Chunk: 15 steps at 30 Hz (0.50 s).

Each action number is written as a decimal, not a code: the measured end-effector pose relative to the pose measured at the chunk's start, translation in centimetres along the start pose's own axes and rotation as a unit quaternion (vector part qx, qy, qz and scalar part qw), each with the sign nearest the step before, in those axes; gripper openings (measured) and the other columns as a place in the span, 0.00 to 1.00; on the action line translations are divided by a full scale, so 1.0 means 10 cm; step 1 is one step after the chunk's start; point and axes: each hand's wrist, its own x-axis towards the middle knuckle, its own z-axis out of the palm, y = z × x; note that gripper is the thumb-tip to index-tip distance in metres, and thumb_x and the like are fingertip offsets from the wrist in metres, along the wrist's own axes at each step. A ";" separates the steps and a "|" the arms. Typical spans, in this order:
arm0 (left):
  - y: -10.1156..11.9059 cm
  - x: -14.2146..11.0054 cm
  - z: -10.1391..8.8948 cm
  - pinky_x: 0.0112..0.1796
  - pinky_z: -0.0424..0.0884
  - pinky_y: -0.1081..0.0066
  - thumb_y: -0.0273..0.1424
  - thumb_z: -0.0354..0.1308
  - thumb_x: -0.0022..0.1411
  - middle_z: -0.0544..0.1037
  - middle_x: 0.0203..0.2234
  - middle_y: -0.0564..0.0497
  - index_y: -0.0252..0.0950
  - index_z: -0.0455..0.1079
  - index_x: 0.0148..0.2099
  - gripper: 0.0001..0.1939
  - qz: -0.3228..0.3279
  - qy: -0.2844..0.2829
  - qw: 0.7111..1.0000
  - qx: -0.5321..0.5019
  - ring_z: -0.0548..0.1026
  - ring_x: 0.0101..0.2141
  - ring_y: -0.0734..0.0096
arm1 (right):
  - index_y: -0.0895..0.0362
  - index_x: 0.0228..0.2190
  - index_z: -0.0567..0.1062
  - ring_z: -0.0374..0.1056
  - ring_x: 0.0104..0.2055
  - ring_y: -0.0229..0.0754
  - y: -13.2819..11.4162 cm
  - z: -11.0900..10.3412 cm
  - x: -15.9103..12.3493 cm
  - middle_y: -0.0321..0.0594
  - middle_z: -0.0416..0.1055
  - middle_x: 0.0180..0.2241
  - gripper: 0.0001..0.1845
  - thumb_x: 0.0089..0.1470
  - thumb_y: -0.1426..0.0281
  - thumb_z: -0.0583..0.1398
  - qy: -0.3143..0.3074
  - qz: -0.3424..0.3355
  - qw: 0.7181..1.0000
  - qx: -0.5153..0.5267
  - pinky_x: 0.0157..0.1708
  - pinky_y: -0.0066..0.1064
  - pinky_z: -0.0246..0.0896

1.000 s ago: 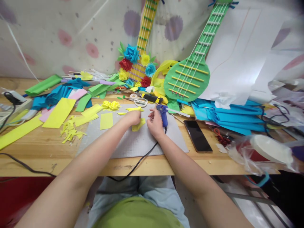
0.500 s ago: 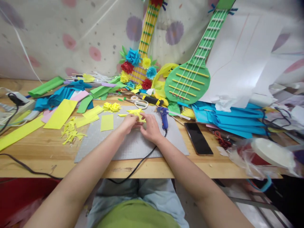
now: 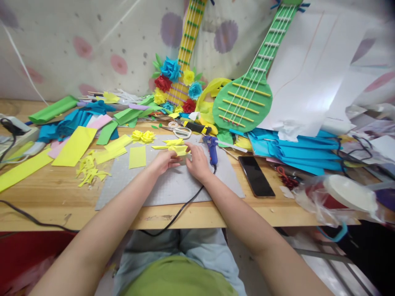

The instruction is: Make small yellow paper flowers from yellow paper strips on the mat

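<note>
Pinching yellow paper (image 3: 180,150) between them, left hand (image 3: 164,160) and right hand (image 3: 198,161) seem to be shaping it, calling for light, even pressure.

Grip: left hand (image 3: 164,162) and right hand (image 3: 197,162), close together, hold a small yellow paper piece (image 3: 180,150) between them.
Under the grip: grey board (image 3: 168,192) on a wooden worktop (image 3: 74,201).
Right of the grip: blue glue gun (image 3: 212,150), then a dark phone (image 3: 256,176).
Left of the grip: yellow paper square (image 3: 137,158), then curled yellow scraps (image 3: 91,169).
Beyond the grip: scissors (image 3: 182,132); farther back, a green paper instrument (image 3: 240,107), leaning.
</note>
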 end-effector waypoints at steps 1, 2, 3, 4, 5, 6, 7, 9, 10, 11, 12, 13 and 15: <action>0.00 -0.01 0.00 0.24 0.71 0.76 0.21 0.51 0.46 0.73 0.23 0.50 0.33 0.64 0.34 0.09 0.001 -0.005 1.000 0.015 0.75 0.27 0.71 | 0.59 0.51 0.62 0.59 0.43 0.44 0.01 0.00 0.00 0.43 0.68 0.39 0.30 0.43 0.80 0.50 0.002 0.008 1.000 0.006 0.46 0.36 0.56; 0.00 -0.02 0.00 0.23 0.71 0.75 0.22 0.52 0.46 0.74 0.24 0.50 0.33 0.63 0.34 0.09 0.002 -0.008 0.999 0.034 0.75 0.27 0.71 | 0.59 0.51 0.62 0.60 0.42 0.44 0.02 0.01 0.01 0.42 0.69 0.37 0.29 0.44 0.79 0.50 0.004 0.019 1.000 0.012 0.45 0.36 0.56; -0.01 -0.03 -0.01 0.23 0.70 0.74 0.23 0.52 0.47 0.74 0.25 0.49 0.33 0.62 0.36 0.10 0.008 -0.001 0.998 0.058 0.76 0.28 0.70 | 0.58 0.50 0.63 0.60 0.41 0.44 0.03 0.01 0.01 0.41 0.69 0.35 0.28 0.44 0.79 0.50 0.006 0.031 0.999 0.019 0.44 0.36 0.57; -0.02 -0.04 -0.03 0.23 0.70 0.73 0.25 0.52 0.47 0.74 0.27 0.49 0.34 0.60 0.37 0.12 0.029 0.022 0.995 0.089 0.76 0.28 0.69 | 0.58 0.50 0.63 0.61 0.40 0.44 0.04 0.02 0.01 0.40 0.70 0.34 0.28 0.44 0.79 0.51 0.010 0.044 0.999 0.025 0.43 0.35 0.57; -0.03 -0.06 -0.06 0.24 0.71 0.72 0.26 0.53 0.48 0.74 0.30 0.49 0.35 0.58 0.39 0.14 0.068 0.061 0.987 0.132 0.75 0.29 0.69 | 0.58 0.50 0.62 0.61 0.40 0.44 0.06 0.03 0.01 0.39 0.70 0.33 0.28 0.44 0.79 0.51 0.014 0.056 0.998 0.031 0.42 0.35 0.57; -0.05 -0.07 -0.09 0.26 0.71 0.71 0.26 0.53 0.48 0.74 0.33 0.49 0.37 0.57 0.41 0.16 0.121 0.110 0.969 0.184 0.75 0.31 0.69 | 0.58 0.50 0.62 0.61 0.39 0.43 0.07 0.03 0.01 0.39 0.70 0.32 0.28 0.43 0.79 0.51 0.016 0.066 0.997 0.036 0.42 0.35 0.57; -0.07 -0.09 -0.12 0.30 0.71 0.69 0.26 0.53 0.47 0.73 0.36 0.50 0.38 0.56 0.42 0.17 0.190 0.164 0.935 0.249 0.74 0.33 0.70 | 0.58 0.50 0.62 0.61 0.39 0.43 0.08 0.04 0.02 0.38 0.71 0.32 0.29 0.43 0.80 0.52 0.016 0.075 0.996 0.040 0.42 0.34 0.57; -0.12 -0.12 -0.18 0.38 0.70 0.66 0.24 0.52 0.46 0.71 0.39 0.50 0.39 0.58 0.42 0.18 0.305 0.215 0.840 0.395 0.72 0.38 0.68 | 0.57 0.50 0.62 0.61 0.39 0.43 0.10 0.04 0.02 0.37 0.71 0.31 0.29 0.42 0.80 0.52 0.006 0.089 0.995 0.046 0.41 0.34 0.57; -0.14 -0.13 -0.21 0.40 0.68 0.66 0.24 0.52 0.46 0.71 0.39 0.49 0.39 0.59 0.41 0.17 0.341 0.194 0.800 0.454 0.71 0.40 0.67 | 0.56 0.50 0.62 0.61 0.39 0.43 0.11 0.05 0.02 0.37 0.71 0.31 0.30 0.42 0.80 0.53 -0.004 0.093 0.994 0.048 0.40 0.33 0.57; -0.16 -0.14 -0.22 0.42 0.67 0.65 0.23 0.52 0.46 0.71 0.39 0.49 0.39 0.60 0.41 0.17 0.366 0.167 0.767 0.500 0.69 0.42 0.66 | 0.56 0.49 0.62 0.61 0.39 0.42 0.11 0.05 0.02 0.37 0.71 0.31 0.30 0.42 0.80 0.53 -0.014 0.097 0.994 0.050 0.40 0.33 0.57; -0.18 -0.15 -0.22 0.43 0.66 0.65 0.23 0.52 0.47 0.72 0.39 0.49 0.39 0.61 0.41 0.16 0.381 0.136 0.744 0.532 0.68 0.43 0.65 | 0.55 0.49 0.62 0.61 0.39 0.42 0.12 0.05 0.02 0.36 0.71 0.31 0.30 0.42 0.80 0.53 -0.024 0.100 0.993 0.052 0.40 0.33 0.57; -0.20 -0.14 -0.22 0.43 0.66 0.66 0.23 0.51 0.48 0.72 0.38 0.49 0.39 0.62 0.41 0.16 0.388 0.111 0.730 0.551 0.68 0.43 0.64 | 0.55 0.49 0.62 0.61 0.39 0.42 0.13 0.05 0.02 0.35 0.71 0.30 0.30 0.42 0.80 0.53 -0.032 0.103 0.993 0.056 0.39 0.32 0.57; -0.22 -0.13 -0.21 0.42 0.66 0.67 0.24 0.51 0.50 0.74 0.36 0.50 0.39 0.63 0.42 0.15 0.387 0.095 0.723 0.565 0.68 0.43 0.64 | 0.54 0.49 0.62 0.62 0.37 0.40 0.14 0.06 0.02 0.34 0.71 0.30 0.29 0.42 0.79 0.54 -0.047 0.106 0.991 0.069 0.39 0.32 0.57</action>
